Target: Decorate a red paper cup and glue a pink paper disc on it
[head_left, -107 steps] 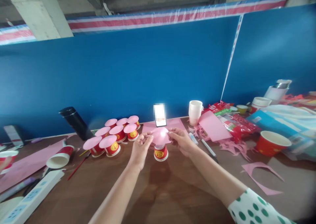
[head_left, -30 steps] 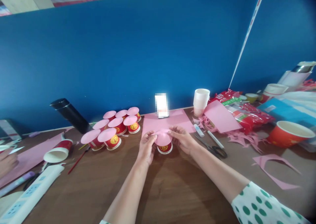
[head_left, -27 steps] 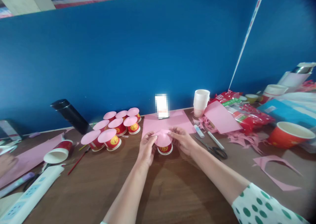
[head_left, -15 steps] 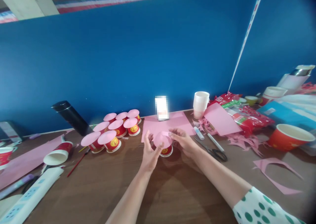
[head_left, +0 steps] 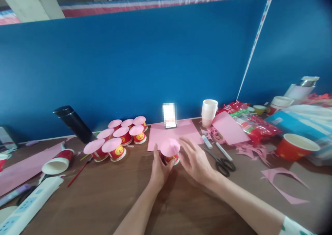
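Observation:
In front of me on the brown table stands an upside-down red paper cup (head_left: pixel 171 159) with a yellow emblem. A shallow pink paper cone (head_left: pixel 170 147) rests on top of it like a roof. My left hand (head_left: pixel 160 167) is closed round the cup's left side, its thumb across the front. Just right of the cup, my right hand (head_left: pixel 194 159) has its fingers apart and holds nothing; it is slightly blurred. To the left, several similar cups (head_left: pixel 118 152) with pink tops stand grouped together.
Behind the cup lies a pink sheet (head_left: pixel 186 131) with a propped phone (head_left: pixel 169 115). Scissors (head_left: pixel 224 164), a glue stick (head_left: pixel 206 141) and stacked white cups (head_left: pixel 209 112) are on the right. A black flask (head_left: pixel 74 123), a tipped cup (head_left: pixel 58 161) and a power strip (head_left: pixel 31 205) are on the left.
My left hand has lowered from the pink cone to the cup. The right hand has let go of the cone and moved slightly away, and the cone now sits on the cup.

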Available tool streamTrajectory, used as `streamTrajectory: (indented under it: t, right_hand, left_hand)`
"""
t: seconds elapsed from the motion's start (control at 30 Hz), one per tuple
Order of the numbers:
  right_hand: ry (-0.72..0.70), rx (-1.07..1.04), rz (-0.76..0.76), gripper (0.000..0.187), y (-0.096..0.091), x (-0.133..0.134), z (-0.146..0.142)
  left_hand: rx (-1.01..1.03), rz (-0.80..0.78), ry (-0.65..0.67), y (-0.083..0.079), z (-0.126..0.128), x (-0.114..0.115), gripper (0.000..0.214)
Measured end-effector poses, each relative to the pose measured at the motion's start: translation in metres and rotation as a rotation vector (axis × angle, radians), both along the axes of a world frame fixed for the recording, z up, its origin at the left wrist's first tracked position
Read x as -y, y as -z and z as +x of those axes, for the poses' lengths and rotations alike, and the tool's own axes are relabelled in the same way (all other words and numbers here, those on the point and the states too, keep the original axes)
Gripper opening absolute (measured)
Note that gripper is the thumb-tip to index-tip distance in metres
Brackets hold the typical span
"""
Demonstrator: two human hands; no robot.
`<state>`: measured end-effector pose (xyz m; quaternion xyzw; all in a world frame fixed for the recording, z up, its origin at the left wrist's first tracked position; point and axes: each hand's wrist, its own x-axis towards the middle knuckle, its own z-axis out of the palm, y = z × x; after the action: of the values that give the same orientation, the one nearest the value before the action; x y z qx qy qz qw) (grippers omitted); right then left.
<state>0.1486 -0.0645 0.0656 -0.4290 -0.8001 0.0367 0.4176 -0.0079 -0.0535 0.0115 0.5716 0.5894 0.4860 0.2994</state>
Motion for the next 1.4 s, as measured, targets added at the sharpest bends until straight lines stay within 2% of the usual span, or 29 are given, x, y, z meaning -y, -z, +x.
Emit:
streamTrajectory:
  t: [0.1,0.27,0.63,1.03,1.4]
  right_hand:
    - [-0.007,0.254,0.098,0.044,0.008,0.014,-0.003]
    - [0.031,0.384,0.183,0.043,0.024,0.013,-0.012]
    - [0.028,0.405,0.200,0.040,0.025,0.009,-0.017]
    - [0.063,0.378,0.155,0.039,0.020,0.012,-0.022]
    - [0.105,0.363,0.192,0.040,0.024,0.014,-0.026]
  left_hand:
    - [0.035,0.033,0.018,0.003,0.001,-0.001,0.083]
    - [0.103,0.070,0.076,0.006,-0.001,-0.003,0.072]
    - [0.125,0.079,0.118,0.013,-0.005,-0.001,0.070]
    - [0.123,0.078,0.101,0.007,-0.003,0.001,0.069]
    - [0.096,0.060,0.073,0.007,-0.002,-0.001,0.073]
